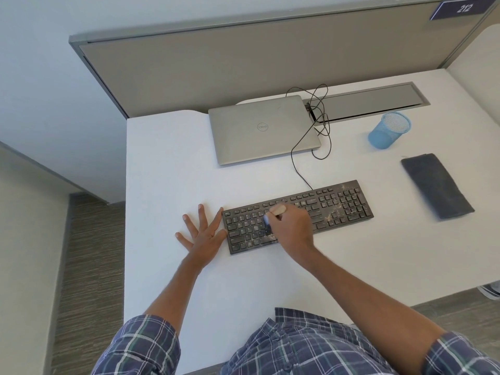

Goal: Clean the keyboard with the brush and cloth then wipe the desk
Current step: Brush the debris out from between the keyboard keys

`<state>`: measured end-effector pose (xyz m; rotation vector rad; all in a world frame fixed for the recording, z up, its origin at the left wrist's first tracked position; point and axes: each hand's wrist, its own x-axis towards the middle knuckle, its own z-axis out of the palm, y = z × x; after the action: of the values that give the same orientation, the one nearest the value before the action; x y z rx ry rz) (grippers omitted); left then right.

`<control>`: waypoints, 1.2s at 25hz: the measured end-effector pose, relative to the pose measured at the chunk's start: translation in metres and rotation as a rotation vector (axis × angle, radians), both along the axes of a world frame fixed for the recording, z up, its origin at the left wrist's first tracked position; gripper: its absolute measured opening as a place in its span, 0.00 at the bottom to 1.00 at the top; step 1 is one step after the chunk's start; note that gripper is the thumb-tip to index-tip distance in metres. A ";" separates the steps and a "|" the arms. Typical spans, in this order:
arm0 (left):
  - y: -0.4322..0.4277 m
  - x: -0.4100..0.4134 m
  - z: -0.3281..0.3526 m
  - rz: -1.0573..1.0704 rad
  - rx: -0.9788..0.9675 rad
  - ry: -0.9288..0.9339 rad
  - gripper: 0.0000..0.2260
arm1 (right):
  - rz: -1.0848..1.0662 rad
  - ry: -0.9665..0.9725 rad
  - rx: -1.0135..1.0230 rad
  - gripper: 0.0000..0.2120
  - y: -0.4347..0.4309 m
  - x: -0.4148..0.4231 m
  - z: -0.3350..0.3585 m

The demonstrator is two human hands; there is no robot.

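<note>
Step in hand: I judged this as the brushing stage, the first part of the task; the cloth and the bench wipe were not yet begun.
Right hand (pixel 293 231): its fingers were closed round the brush (pixel 272 219), pale wooden handle up, blue bristle end down on the keys left of centre.
Left hand (pixel 201 234): flat on the bench (pixel 167 163), fingers spread wide and holding nothing, forefinger and thumb touching the left end of the keyboard (pixel 297 215), which I took for steadying it.
Keyboard position: on the bench in front of me, near the closed laptop (pixel 262 128), its cable (pixel 297 169) running back to it.
Keyboard axis: long axis ran left to right, tilted so the right end lay farther from me; key rows faced me.
Brush axis: handle leaned up and to the right, bristles pointing down-left.
Debris: pale crumbs showed thickest on the number pad at the right end, some by the bristles.
Next move: I reckoned the strokes had to work rightward toward that number pad, left hand bracing.
Cloth (pixel 437 186): folded, dark, lying untouched well apart to the right, below the blue mesh cup (pixel 389 129).
</note>
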<state>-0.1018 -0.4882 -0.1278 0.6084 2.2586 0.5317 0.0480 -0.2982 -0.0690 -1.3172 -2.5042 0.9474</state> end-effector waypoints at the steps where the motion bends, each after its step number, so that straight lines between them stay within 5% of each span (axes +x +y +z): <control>1: 0.000 0.000 0.001 0.001 -0.003 0.005 0.30 | 0.037 0.012 -0.032 0.06 -0.009 -0.005 -0.001; 10: 0.000 -0.001 -0.001 -0.010 -0.005 0.005 0.29 | -0.039 -0.037 0.173 0.06 0.023 0.034 -0.010; 15: -0.001 0.000 -0.001 -0.003 -0.012 0.010 0.30 | -0.010 0.084 -0.082 0.05 0.002 0.012 -0.005; 23: -0.001 -0.001 -0.001 -0.012 -0.013 0.007 0.30 | -0.098 -0.093 0.084 0.08 0.034 0.038 -0.004; 30: 0.000 -0.001 -0.001 -0.016 -0.021 0.013 0.30 | -0.031 0.030 -0.102 0.03 0.008 0.012 0.000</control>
<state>-0.1025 -0.4883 -0.1286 0.6209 2.2672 0.4970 0.0602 -0.2899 -0.0689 -1.3561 -2.4360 1.0930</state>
